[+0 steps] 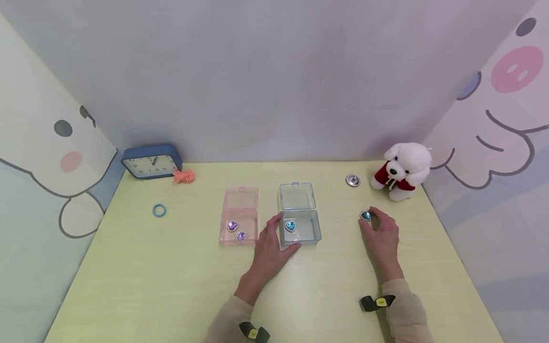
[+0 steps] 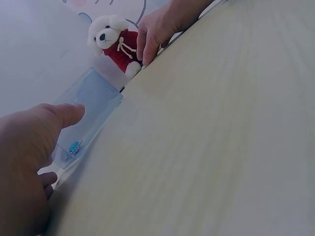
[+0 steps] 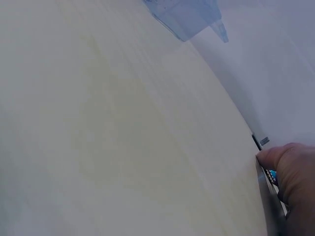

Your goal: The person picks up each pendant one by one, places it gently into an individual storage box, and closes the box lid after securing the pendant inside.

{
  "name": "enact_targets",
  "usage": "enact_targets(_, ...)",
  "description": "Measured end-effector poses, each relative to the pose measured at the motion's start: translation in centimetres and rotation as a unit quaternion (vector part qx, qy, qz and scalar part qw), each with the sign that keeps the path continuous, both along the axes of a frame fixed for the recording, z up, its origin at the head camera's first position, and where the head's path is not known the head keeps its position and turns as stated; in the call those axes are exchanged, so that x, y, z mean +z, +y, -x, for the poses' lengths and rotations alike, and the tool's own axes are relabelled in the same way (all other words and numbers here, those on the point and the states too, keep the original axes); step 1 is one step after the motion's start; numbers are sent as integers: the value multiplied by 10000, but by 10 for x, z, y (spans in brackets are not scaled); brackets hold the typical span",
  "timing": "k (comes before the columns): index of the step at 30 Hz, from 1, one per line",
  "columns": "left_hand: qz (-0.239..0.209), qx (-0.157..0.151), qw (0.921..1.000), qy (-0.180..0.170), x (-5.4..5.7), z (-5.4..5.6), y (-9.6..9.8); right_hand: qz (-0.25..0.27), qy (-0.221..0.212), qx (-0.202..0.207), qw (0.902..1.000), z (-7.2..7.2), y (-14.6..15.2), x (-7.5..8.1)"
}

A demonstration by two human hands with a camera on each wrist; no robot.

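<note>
A clear bluish plastic box point(image 1: 310, 227) stands with its lid raised, and a blue heart-shaped gem point(image 1: 290, 226) lies inside it. My left hand point(image 1: 269, 250) holds this box at its left side, with the thumb along the front edge. In the left wrist view, the thumb point(image 2: 73, 114) shows in front of the box point(image 2: 91, 118). Farther right on the table, my right hand point(image 1: 383, 238) pinches a second blue heart-shaped gem point(image 1: 365, 216) between thumb and forefinger. That gem point(image 3: 272, 175) is mostly hidden by the fingers in the right wrist view.
Left of the blue box, an open pink box point(image 1: 252, 221) contains two purple heart gems point(image 1: 232, 226). A silver round piece point(image 1: 353, 180) and a plush dog point(image 1: 405, 169) are at back right. At left are a clock point(image 1: 153, 163), orange yarn point(image 1: 184, 177) and a blue ring point(image 1: 159, 210).
</note>
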State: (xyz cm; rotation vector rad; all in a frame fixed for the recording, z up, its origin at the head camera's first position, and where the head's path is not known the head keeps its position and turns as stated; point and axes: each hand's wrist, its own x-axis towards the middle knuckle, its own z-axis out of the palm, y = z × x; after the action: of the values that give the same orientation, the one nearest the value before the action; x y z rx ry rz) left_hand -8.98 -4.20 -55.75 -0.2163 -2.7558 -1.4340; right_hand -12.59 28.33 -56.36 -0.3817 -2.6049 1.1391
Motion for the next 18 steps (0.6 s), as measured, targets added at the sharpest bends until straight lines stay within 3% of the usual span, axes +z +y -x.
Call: enact_targets(18, -2, -1, 10000, 69, -1, 0, 1, -5, -46, -44, 10000, 1, -1, 3)
